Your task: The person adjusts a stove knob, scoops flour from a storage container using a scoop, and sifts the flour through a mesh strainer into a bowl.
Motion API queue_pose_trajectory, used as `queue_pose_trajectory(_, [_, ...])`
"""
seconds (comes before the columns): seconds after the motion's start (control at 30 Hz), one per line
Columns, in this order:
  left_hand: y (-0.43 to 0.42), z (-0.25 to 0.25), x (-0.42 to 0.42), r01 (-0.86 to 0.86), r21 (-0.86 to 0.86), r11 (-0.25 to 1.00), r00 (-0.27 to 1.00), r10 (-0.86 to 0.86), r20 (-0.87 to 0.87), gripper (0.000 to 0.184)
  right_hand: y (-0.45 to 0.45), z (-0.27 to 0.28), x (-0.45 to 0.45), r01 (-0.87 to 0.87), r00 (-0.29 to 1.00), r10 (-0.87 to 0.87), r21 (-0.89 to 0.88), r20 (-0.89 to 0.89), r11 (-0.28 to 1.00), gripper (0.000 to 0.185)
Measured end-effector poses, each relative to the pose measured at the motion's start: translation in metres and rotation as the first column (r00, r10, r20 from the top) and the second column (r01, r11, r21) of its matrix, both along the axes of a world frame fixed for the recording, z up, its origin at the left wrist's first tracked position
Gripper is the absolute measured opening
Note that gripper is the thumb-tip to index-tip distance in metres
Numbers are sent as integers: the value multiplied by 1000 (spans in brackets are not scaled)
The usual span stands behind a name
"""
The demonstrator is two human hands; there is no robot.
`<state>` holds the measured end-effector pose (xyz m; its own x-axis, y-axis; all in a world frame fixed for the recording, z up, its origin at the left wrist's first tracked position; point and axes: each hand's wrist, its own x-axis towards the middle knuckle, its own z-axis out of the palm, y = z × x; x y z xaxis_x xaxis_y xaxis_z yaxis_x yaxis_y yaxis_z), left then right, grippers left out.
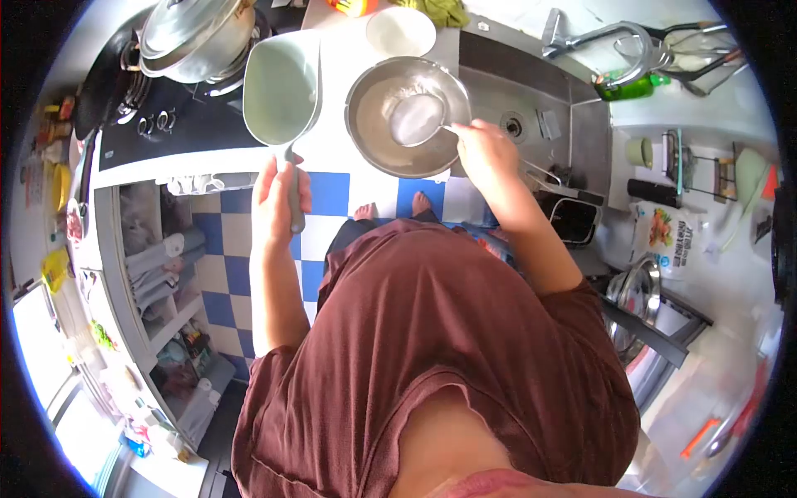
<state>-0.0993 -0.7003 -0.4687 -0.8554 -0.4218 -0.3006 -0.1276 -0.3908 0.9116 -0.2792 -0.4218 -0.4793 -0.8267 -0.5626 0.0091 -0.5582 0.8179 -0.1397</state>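
Note:
My left hand [281, 195] is closed around the grey handle of a large pale green scoop [282, 87]. The scoop's wide head rests over or on the white counter, left of a stainless steel bowl [369, 137]. In my right hand [488, 152] is the handle of a round-headed metal ladle [417, 119]. Its head is inside the bowl, and whether it is solid or mesh I cannot tell. White, lumpy material shows in the bowl around the ladle. Behind the bowl stands a white bowl [401, 31].
A lidded metal pot [195, 37] stands on the black stove [133, 148] at left. To the right are a steel sink [490, 91] with a tap [602, 35] and a green bottle [624, 88]. A green cloth [438, 10] lies at the back.

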Motion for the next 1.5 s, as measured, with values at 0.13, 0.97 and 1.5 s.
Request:
queue_pose_trajectory(0.13, [0,-4,5,7,57,998,1000,-5,-29,23,0,2,-4,-3,1000,2,56,17,998,26])
queue_pose_trajectory(0.97, [130,-2,-80,591,7,806,781,-570,-254,28,-23,42,104,515,825,78,-801,560,306,45])
queue_pose_trajectory(1.5, [365,192,62,156,-854,496,-356,-778,-517,22,233,92,244,545,766,-621,-680,166,491,48])
